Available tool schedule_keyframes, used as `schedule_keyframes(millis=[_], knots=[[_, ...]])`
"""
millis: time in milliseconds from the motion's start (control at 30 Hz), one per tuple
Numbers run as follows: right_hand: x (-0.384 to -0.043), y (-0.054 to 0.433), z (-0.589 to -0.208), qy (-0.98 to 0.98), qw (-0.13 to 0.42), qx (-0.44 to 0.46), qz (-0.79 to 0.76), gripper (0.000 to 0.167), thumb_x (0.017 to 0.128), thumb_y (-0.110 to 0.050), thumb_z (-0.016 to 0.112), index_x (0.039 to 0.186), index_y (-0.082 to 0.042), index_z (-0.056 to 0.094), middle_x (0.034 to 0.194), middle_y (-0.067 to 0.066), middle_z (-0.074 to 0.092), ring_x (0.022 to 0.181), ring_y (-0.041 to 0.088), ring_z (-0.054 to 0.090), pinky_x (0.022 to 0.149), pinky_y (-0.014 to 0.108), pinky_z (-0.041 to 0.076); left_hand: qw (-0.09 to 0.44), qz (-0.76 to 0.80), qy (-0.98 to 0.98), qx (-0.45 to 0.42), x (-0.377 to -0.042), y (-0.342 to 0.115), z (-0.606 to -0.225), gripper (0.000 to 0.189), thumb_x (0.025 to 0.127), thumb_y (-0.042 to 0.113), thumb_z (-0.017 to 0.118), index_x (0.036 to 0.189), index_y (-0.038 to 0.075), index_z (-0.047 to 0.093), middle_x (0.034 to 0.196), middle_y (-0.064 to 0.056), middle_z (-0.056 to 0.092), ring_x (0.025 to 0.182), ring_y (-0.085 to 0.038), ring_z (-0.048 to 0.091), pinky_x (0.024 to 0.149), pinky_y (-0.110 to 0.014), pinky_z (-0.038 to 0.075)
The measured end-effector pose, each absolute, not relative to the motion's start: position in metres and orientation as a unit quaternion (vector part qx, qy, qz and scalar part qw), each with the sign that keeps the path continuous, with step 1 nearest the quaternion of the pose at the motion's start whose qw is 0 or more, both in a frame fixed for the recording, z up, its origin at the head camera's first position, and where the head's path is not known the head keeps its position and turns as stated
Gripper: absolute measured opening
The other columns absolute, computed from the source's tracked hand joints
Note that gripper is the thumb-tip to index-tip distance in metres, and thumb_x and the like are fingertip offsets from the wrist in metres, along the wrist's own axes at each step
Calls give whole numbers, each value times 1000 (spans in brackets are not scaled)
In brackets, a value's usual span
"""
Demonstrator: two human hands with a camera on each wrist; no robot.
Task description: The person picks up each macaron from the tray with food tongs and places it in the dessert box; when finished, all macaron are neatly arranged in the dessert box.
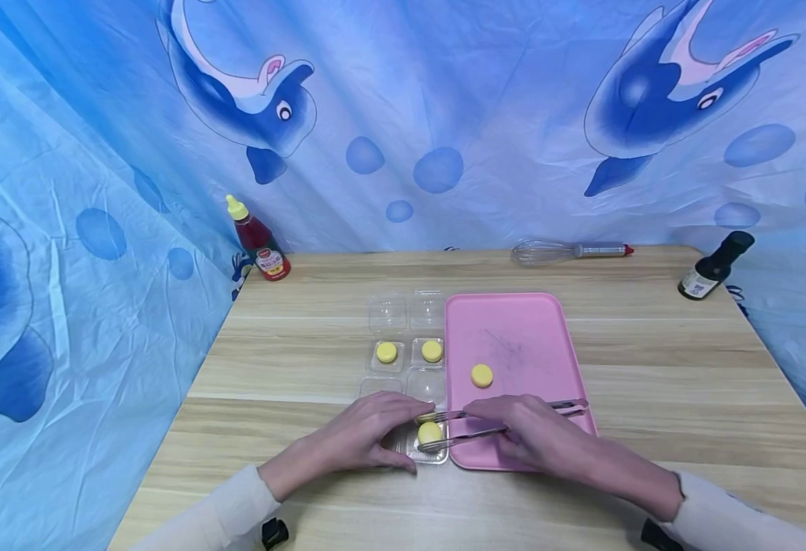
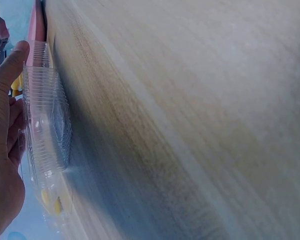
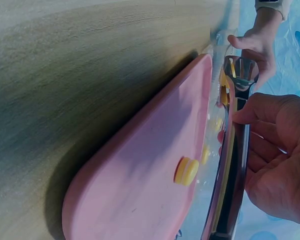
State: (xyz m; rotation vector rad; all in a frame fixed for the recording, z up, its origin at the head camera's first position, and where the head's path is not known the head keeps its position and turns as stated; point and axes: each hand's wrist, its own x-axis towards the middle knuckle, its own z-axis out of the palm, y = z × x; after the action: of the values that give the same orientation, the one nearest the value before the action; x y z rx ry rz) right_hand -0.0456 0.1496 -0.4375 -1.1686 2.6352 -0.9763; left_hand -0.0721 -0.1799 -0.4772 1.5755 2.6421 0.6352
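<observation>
Head view shows the step in hand, as far as I can judge: setting a yellow cookie (image 1: 430, 433) into the right-hand cup of the nearer clear plastic box (image 1: 437, 458). The right hand (image 1: 533, 430) grips the metal tongs (image 1: 473, 436), thumb on one arm and fingers curled on the other, with the two ends standing on the far and near sides of that cookie; whether they pinch it or have let go, I cannot tell. The left hand (image 1: 361, 430) is spread, thumb and fingers parted around the same box's left part, seemingly to steady it; whether it truly presses the plastic is unclear. Another yellow cookie (image 1: 481, 376) lies on the pink tray (image 1: 513, 321), towards its left side, just beyond the right hand. Two more, a left cookie (image 1: 386, 352) and a right cookie (image 1: 432, 351), sit in the farther box (image 1: 375, 366), its lid raised behind them. With the cookie low in its cup, the next move seems to call for easing the tongs apart and lifting them straight up, so neither end drags the cookie or tips the light box.
</observation>
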Motion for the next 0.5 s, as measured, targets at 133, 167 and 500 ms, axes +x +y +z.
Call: schedule_keyframes(millis=[133, 167, 500], knots=[[-46, 150, -437, 864, 55, -382, -324, 62, 80, 15, 67, 137, -10, 71, 127, -3, 76, 109, 12, 69, 85, 31, 61, 5, 203, 842, 499, -72, -180, -476, 93, 82, 58, 86, 155, 11, 54, 151, -2, 62, 138, -18, 57, 118, -46, 46], [-46, 150, -437, 864, 57, -382, -324, 62, 80, 15, 67, 137, -10, 71, 127, -3, 76, 109, 12, 69, 86, 32, 61, 7, 204, 843, 498, -72, -180, -476, 93, 81, 57, 86, 155, 11, 54, 151, -2, 62, 138, -18, 57, 118, -46, 46], [-47, 150, -438, 865, 51, -383, -320, 63, 79, 14, 68, 137, -11, 71, 126, -3, 76, 112, 11, 69, 87, 34, 62, 7, 208, 841, 500, -72, -180, -474, 92, 81, 56, 87, 154, 11, 54, 150, -2, 62, 138, -18, 57, 118, -46, 46]])
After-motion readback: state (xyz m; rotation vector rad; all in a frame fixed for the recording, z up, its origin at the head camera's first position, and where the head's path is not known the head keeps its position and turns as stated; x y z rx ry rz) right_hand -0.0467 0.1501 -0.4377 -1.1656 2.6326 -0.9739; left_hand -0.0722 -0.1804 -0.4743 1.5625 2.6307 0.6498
